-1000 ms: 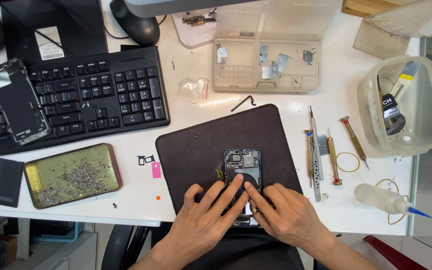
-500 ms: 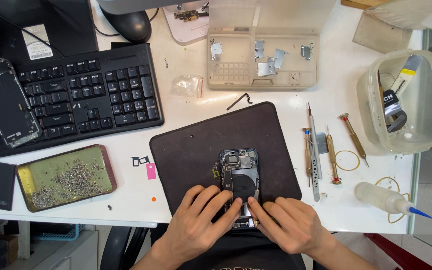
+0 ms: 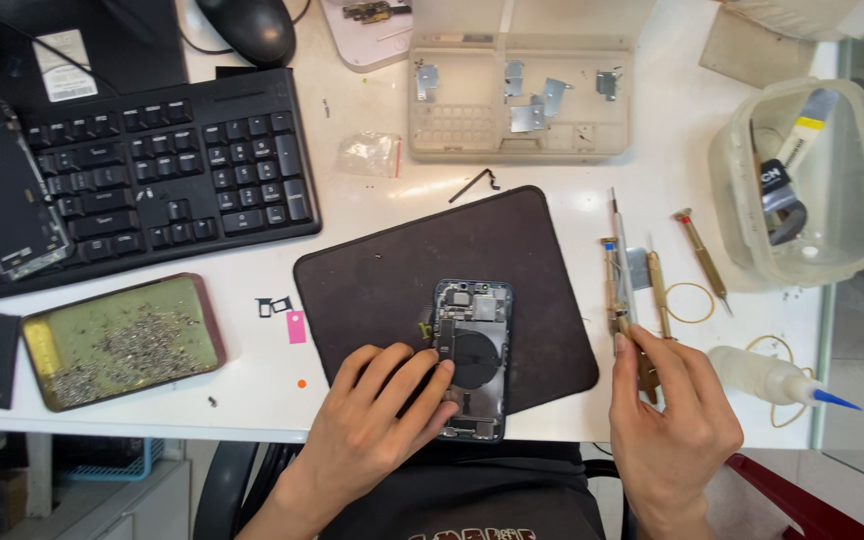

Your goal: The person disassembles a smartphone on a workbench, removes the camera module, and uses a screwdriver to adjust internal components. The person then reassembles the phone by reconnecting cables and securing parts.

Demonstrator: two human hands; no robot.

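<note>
Working: a person at a white surface (image 3: pixel 352 215) sat over an opened phone (image 3: pixel 473 360), seen from a head camera looking down.
Change: the right hand (image 3: pixel 672 425) had left the phone, where both hands were pressed half a second earlier, and had moved out to the row of screwdrivers (image 3: pixel 620 290) at the right of the mat.
Right hand: its fingers (image 3: pixel 642 365) lay on the lower ends of the tools; whether they had closed around one could not be told.
Left hand: the left hand (image 3: pixel 382 410) stayed on the phone, fingers spread flat, touching its left edge and lower half, pinning rather than gripping it.
Meaning: judged from this, the pressing with two hands was over and a tool was being picked, with the phone held steady meanwhile.
Phone: it lay upright on the dark mat (image 3: pixel 392 275), near the mat's front edge, its back off, showing a round black coil, metal shields and a camera block at the top.
Nearby: a green tray of screws (image 3: pixel 122 340) sat at the left, a black keyboard (image 3: pixel 152 170) behind, a clear tub (image 3: pixel 802 180) at the right.
</note>
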